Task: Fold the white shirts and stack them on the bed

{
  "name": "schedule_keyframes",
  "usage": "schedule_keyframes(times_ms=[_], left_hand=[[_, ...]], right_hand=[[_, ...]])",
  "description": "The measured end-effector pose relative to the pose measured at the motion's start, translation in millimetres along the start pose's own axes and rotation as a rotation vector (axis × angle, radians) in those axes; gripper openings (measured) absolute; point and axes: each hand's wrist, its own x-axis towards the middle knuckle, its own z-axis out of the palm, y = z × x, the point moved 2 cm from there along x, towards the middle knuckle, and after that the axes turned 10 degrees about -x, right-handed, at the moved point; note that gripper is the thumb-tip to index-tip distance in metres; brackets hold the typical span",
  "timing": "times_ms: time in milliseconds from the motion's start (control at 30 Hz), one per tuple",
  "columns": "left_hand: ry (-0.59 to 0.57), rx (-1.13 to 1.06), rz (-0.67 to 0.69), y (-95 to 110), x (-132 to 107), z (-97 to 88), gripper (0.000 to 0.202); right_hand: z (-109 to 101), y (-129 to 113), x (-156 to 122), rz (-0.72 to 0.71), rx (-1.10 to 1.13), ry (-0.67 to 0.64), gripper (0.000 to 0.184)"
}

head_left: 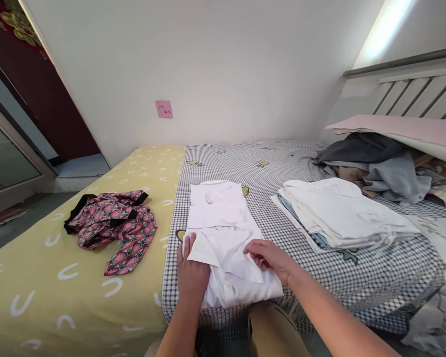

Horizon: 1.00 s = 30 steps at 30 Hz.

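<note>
A white collared shirt [228, 292] lies folded into a long narrow shape on the checked bedspread, with its collar towards me. My left hand [193, 270] rests flat on the shirt's left side, fingers stretched forward and partly beside the collar flap. At the right side of the collar, my right hand [266, 257] has its fingers curled in, with thumb and forefinger at the fabric edge. The cloth inside that grip is partly hidden by the fingers.
A stack of folded white and blue clothes [342, 213] sits on the right. To the left lies a crumpled pink floral garment [119, 223] on a yellow sheet [78, 292]. Dark and grey clothes [386, 168] are heaped at the far right, beneath a pink board [397, 129].
</note>
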Motion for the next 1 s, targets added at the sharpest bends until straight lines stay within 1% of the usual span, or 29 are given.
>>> schedule_keyframes(times_ms=[67,133,167,233,300,367,433,533,567,633,700,733,800,867,933,1000], left_hand=[[0.007,-0.01,0.0,0,0,-0.9,0.056],[0.007,-0.015,0.002,0,0,-2.5,0.056],[0.006,-0.017,0.001,1,0,-3.4,0.055],[0.001,-0.022,-0.001,1,1,-4.9,0.055],[-0.006,-0.028,-0.007,2,1,-5.7,0.055],[-0.023,-0.032,-0.02,2,2,-6.0,0.055],[-0.049,-0.033,-0.032,2,2,-6.2,0.056],[-0.08,-0.035,-0.042,2,2,-6.5,0.057],[-0.081,-0.035,-0.043,2,2,-6.6,0.057],[-0.071,-0.034,-0.041,2,2,-6.4,0.056],[-0.059,-0.031,-0.036,2,1,-5.3,0.056],[-0.054,-0.03,-0.033,1,0,-4.3,0.057],[-0.047,-0.027,-0.024,0,-1,-1.9,0.058],[-0.032,-0.019,-0.012,-1,-2,0.7,0.058],[-0.008,-0.009,-0.001,-2,-3,3.1,0.058],[0.017,-0.003,0.01,-3,-4,5.2,0.057]], right_hand=[[3,-12,8,-0.059,0.162,-0.021,0.024],[4,-21,14,-0.101,0.248,-0.032,0.029],[2,-24,16,-0.118,0.227,-0.02,0.031],[-3,-27,17,-0.159,0.082,-0.007,0.033],[-9,-28,14,-0.219,-0.061,-0.029,0.034],[-15,-26,6,-0.243,-0.139,-0.039,0.036],[-22,-20,-2,-0.201,-0.208,0.036,0.038],[-30,-3,-12,-0.116,-0.292,0.23,0.035],[-33,4,-14,-0.093,-0.32,0.274,0.033],[-34,21,-15,-0.019,-0.407,0.289,0.03],[-32,34,-13,0.035,-0.5,0.236,0.028],[-30,38,-11,0.036,-0.507,0.199,0.028],[-22,37,-7,0.004,-0.396,0.11,0.034],[-12,26,-2,-0.027,-0.17,0.037,0.041],[-2,9,3,-0.053,0.063,0.025,0.04],[6,-9,10,-0.112,0.22,0.003,0.036]])
